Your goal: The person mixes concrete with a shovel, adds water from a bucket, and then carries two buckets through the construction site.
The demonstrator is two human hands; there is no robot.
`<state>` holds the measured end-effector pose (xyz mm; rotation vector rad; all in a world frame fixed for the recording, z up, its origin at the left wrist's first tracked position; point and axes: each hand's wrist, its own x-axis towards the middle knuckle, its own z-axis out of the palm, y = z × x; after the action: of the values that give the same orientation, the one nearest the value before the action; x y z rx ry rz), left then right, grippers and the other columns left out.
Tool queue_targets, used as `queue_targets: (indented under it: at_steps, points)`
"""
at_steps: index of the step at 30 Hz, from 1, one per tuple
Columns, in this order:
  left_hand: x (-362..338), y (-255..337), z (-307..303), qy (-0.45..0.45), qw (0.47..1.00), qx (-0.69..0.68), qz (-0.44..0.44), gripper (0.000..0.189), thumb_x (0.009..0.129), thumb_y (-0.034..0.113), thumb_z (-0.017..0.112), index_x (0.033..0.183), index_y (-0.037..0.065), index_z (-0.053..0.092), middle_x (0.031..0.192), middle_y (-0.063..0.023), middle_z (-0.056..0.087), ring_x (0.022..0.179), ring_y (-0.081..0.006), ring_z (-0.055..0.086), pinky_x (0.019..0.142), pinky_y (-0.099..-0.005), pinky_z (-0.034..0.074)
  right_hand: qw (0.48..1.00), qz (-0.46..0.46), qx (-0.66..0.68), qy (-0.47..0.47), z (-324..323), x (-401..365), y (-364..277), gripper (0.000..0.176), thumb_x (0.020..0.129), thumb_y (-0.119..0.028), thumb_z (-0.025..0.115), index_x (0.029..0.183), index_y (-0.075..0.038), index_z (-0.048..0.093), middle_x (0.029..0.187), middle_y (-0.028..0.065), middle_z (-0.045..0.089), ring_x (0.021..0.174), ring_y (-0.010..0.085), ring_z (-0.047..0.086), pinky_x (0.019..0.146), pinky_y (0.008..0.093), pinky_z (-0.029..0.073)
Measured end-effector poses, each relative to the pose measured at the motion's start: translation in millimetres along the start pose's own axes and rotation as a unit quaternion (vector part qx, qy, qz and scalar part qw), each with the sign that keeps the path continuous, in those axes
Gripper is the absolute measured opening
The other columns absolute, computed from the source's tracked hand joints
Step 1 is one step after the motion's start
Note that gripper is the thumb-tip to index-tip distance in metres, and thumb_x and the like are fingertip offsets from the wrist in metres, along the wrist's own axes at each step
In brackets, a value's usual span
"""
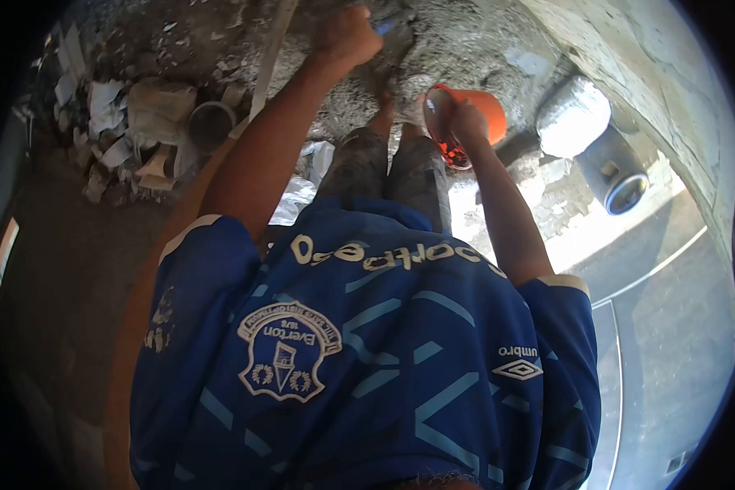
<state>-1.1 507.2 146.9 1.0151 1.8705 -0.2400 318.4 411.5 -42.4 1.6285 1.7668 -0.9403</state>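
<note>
My left hand (347,39) is closed in a fist over the rough grey ground. A small blue thing (385,27) sticks out beside its fingers; the rest of it is hidden. My right hand (469,124) grips an orange bucket (492,114) near its rim. The bucket is tipped on its side with its mouth toward my legs, and bright orange-red patches show inside its lower edge. Wet-looking grey material (457,53) covers the ground beyond the bucket.
A long wooden strip (271,61) lies beside my left forearm. At the left are rubble (98,151), a pale sack (162,110) and a dark bucket (211,126). To the right are a white sack (573,118), a blue-rimmed container (627,194) and a wall (670,73).
</note>
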Motion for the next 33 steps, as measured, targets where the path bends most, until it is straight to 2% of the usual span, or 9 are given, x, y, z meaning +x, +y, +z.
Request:
queue_targets:
  at_steps: [2, 4, 6, 13, 17, 20, 23, 25, 33]
  points:
    - [37, -28, 29, 0.156, 0.978, 0.072, 0.116, 0.035, 0.075, 0.021, 0.069, 0.103, 0.0, 0.073, 0.101, -0.0255, 0.072, 0.096, -0.0386, 0.072, 0.085, -0.0464, 0.057, 0.998, -0.041, -0.029, 0.023, -18, 5, 13, 0.047, 0.095, -0.024, 0.052, 0.135, 0.002, 0.049, 0.093, 0.0252, 0.072, 0.09, 0.0422, 0.072, 0.076, 0.0524, 0.057]
    - [17, -20, 22, 0.192, 0.972, 0.05, 0.124, 0.03, 0.075, 0.02, 0.068, 0.096, -0.001, 0.074, 0.097, -0.0263, 0.072, 0.091, -0.0392, 0.073, 0.081, -0.0463, 0.059, 0.99, -0.104, -0.045, 0.085, -28, 10, 39, 0.073, 0.088, -0.018, 0.056, 0.155, -0.007, 0.029, 0.09, 0.0277, 0.07, 0.083, 0.0434, 0.071, 0.073, 0.0546, 0.056]
    - [17, -16, 27, 0.172, 0.98, 0.06, 0.077, 0.045, 0.074, 0.021, 0.073, 0.118, 0.01, 0.072, 0.104, -0.0202, 0.074, 0.099, -0.036, 0.071, 0.087, -0.045, 0.056, 0.987, -0.103, -0.041, 0.119, -38, 23, 57, 0.076, 0.089, -0.021, 0.056, 0.158, -0.012, 0.027, 0.09, 0.0283, 0.069, 0.083, 0.0447, 0.07, 0.072, 0.0562, 0.054]
    - [22, -15, 31, 0.209, 0.971, 0.044, 0.111, 0.035, 0.076, 0.021, 0.069, 0.103, 0.0, 0.073, 0.1, -0.0245, 0.073, 0.098, -0.0388, 0.072, 0.086, -0.0467, 0.059, 0.988, -0.093, -0.101, 0.069, -73, 22, 4, 0.06, 0.1, -0.027, 0.046, 0.155, -0.009, 0.031, 0.089, 0.024, 0.071, 0.08, 0.041, 0.072, 0.068, 0.0544, 0.056]
    - [18, 5, 18, 0.193, 0.976, 0.04, 0.089, 0.032, 0.076, 0.021, 0.069, 0.1, 0.0, 0.074, 0.1, -0.0246, 0.073, 0.098, -0.038, 0.072, 0.085, -0.0456, 0.059, 0.991, -0.079, -0.1, -0.04, -48, 20, -44, 0.05, 0.107, -0.033, 0.032, 0.15, -0.008, 0.039, 0.106, 0.0226, 0.072, 0.101, 0.0383, 0.071, 0.086, 0.0526, 0.055]
    - [10, 26, 6, 0.028, 0.997, 0.064, -0.016, 0.057, 0.092, 0.015, 0.064, 0.144, -0.004, 0.049, 0.089, -0.0201, 0.068, 0.069, -0.0286, 0.065, 0.06, -0.0427, 0.053, 0.988, -0.09, -0.098, -0.072, -38, 14, -64, 0.049, 0.108, -0.033, 0.029, 0.146, -0.008, 0.046, 0.109, 0.0213, 0.072, 0.106, 0.0372, 0.07, 0.09, 0.0513, 0.055]
    - [20, 30, 16, 0.078, 0.995, 0.064, 0.021, 0.059, 0.091, 0.017, 0.066, 0.143, -0.003, 0.049, 0.102, -0.0243, 0.068, 0.081, -0.0307, 0.068, 0.068, -0.0438, 0.057, 0.988, -0.091, -0.093, -0.085, -31, 12, -60, 0.047, 0.108, -0.031, 0.028, 0.141, -0.007, 0.051, 0.114, 0.0219, 0.071, 0.109, 0.0378, 0.069, 0.089, 0.0503, 0.055]
    - [28, 19, 25, 0.207, 0.973, 0.058, 0.083, 0.028, 0.076, 0.02, 0.069, 0.096, 0.001, 0.076, 0.099, -0.0243, 0.073, 0.097, -0.0367, 0.073, 0.085, -0.0444, 0.059, 0.991, -0.068, -0.095, -0.069, -25, 21, -51, 0.045, 0.106, -0.028, 0.034, 0.135, -0.004, 0.058, 0.119, 0.0224, 0.07, 0.111, 0.0382, 0.069, 0.088, 0.0498, 0.057]
    - [6, 9, 30, 0.229, 0.971, 0.037, 0.06, 0.024, 0.076, 0.017, 0.07, 0.092, 0.002, 0.077, 0.097, -0.0228, 0.074, 0.095, -0.0354, 0.074, 0.083, -0.0445, 0.06, 0.984, 0.021, -0.163, -0.066, -77, -5, 29, 0.029, 0.092, -0.022, 0.059, 0.111, -0.009, 0.076, 0.123, 0.0179, 0.07, 0.115, 0.0357, 0.067, 0.094, 0.0461, 0.056]
